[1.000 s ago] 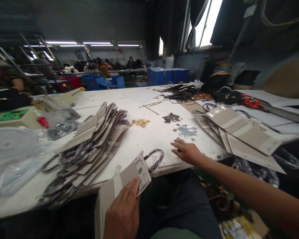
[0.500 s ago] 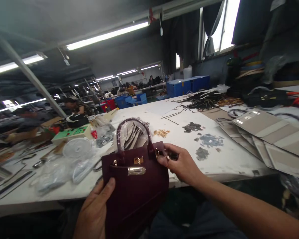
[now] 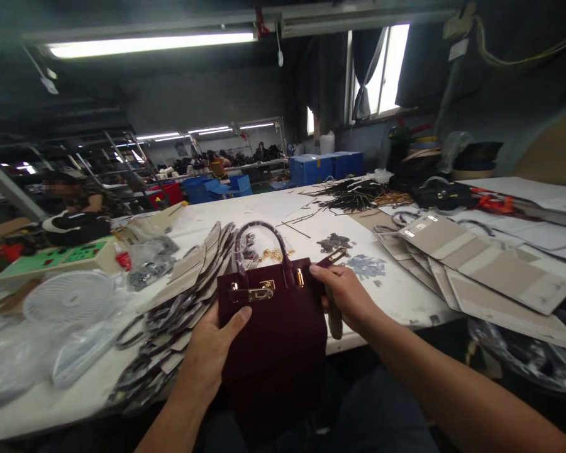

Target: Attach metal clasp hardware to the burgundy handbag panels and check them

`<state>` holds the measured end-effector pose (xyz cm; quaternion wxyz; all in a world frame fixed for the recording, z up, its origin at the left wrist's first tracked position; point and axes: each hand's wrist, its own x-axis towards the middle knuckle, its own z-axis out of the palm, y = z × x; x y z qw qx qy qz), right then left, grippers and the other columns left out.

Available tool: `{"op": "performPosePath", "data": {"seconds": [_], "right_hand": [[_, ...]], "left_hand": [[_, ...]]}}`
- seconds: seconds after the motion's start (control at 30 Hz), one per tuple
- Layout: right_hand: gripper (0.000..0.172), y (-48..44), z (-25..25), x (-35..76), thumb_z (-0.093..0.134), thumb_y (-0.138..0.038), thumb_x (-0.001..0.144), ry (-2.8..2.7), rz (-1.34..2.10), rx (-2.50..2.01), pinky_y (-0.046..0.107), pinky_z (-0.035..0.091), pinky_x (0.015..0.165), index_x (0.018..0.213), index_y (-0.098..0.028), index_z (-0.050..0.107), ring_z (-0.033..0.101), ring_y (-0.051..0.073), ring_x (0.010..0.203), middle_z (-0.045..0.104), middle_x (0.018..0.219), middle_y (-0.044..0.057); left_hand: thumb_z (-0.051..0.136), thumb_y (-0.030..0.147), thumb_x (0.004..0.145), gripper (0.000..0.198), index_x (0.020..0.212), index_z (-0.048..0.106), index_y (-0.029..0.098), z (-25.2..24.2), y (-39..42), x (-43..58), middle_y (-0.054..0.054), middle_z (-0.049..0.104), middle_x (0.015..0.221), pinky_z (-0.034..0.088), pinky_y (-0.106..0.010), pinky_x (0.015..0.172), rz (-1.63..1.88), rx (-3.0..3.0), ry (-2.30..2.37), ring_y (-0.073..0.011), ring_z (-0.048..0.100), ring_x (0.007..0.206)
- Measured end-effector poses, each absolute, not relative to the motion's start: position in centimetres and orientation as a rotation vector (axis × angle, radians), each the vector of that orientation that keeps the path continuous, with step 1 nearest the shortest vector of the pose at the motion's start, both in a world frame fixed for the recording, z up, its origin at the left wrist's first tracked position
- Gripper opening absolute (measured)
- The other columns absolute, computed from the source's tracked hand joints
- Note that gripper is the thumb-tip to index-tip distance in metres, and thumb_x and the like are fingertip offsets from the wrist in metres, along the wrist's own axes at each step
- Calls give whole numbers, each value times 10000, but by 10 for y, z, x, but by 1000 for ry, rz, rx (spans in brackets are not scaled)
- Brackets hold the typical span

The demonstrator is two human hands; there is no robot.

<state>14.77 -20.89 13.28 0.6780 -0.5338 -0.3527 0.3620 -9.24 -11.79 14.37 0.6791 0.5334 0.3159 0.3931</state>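
Observation:
A dark burgundy handbag (image 3: pixel 273 352) with gold fittings is held upright in front of me. My left hand (image 3: pixel 212 352) grips its left side, thumb across the front below a gold turn-lock (image 3: pixel 266 286). At the bag's upper right corner, my right hand (image 3: pixel 346 292) is closed around a narrow strap end (image 3: pixel 334 257) with metal fittings that points up and right. Below that palm hangs an olive-brown, handle-like object (image 3: pixel 334 321); what it is part of is hidden. The bag's arched carrying handle (image 3: pixel 261 226) stands up, wrapped in clear film.
Grey-beige bag panels are stacked left (image 3: pixel 183 277) and right (image 3: pixel 485 251) on the white table (image 3: pixel 245 211). Gold fittings (image 3: pixel 271 255), grey metal pieces (image 3: pixel 365 265) and black strips (image 3: pixel 353 192) lie behind the bag. Clear plastic bags (image 3: pixel 85 340) lie left; a person (image 3: pixel 75 192) is beyond.
My view has turned right. The bag sits more upright, and my left thumb is nearer its lock. My right hand has shifted from the gold fitting to the strap end, which now sticks out.

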Motion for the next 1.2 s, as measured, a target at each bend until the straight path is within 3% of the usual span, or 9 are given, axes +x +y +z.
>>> {"op": "performPosePath", "data": {"seconds": [0.13, 0.27, 0.43, 0.6, 0.93, 1.07, 1.2], "right_hand": [[512, -197, 135, 153, 744, -602, 862, -796, 800, -1192, 218, 340, 393, 621, -177, 587, 470, 124, 396, 528, 458, -9], [498, -189, 141, 158, 735, -603, 867, -816, 814, -1175, 226, 346, 403, 647, -179, 594, 468, 128, 406, 528, 463, -12], [495, -179, 132, 161, 753, -604, 861, -808, 846, -1173, 229, 344, 406, 658, -189, 575, 471, 133, 401, 526, 458, -17], [502, -173, 125, 161, 736, -615, 868, -823, 873, -1200, 230, 354, 416, 657, -195, 561, 467, 131, 395, 521, 450, -19], [507, -174, 100, 165, 745, -626, 858, -834, 916, -1297, 230, 369, 424, 658, -188, 586, 467, 127, 411, 530, 468, -13], [474, -179, 95, 158, 747, -663, 837, -833, 770, -1486, 252, 402, 451, 838, -193, 686, 515, 155, 451, 564, 517, -18], [423, -206, 90, 119, 727, -652, 849, -944, 317, -1698, 296, 446, 459, 938, -239, 708, 598, 217, 524, 621, 582, 2]], "left_hand": [[872, 395, 801, 616, 1331, 656, 166, 142, -98, -82, -112, 781, 1158, 629, -405, 924, 948, 1220, 674, -301, 767, 1006], [877, 432, 791, 642, 1327, 667, 147, 144, -94, -77, -125, 785, 1136, 595, -452, 1008, 1025, 1091, 596, -326, 746, 1084], [752, 556, 886, 640, 1385, 646, 170, 139, -100, -78, -142, 755, 1238, 555, -497, 1073, 993, 979, 565, -345, 701, 1195], [710, 581, 912, 671, 1466, 587, 223, 133, -103, -84, -124, 712, 1338, 526, -488, 1113, 1002, 918, 574, -334, 663, 1266], [678, 544, 949, 615, 1450, 602, 194, 110, -120, -83, -124, 695, 1368, 504, -505, 1144, 1025, 793, 598, -338, 601, 1347], [676, 536, 953, 581, 1421, 626, 195, 99, -124, -83, -121, 702, 1358, 493, -509, 1152, 1015, 733, 594, -331, 627, 1316], [706, 562, 917, 608, 1391, 642, 187, 98, -137, -90, -142, 700, 1353, 494, -506, 1141, 1052, 606, 627, -334, 656, 1274]]}}
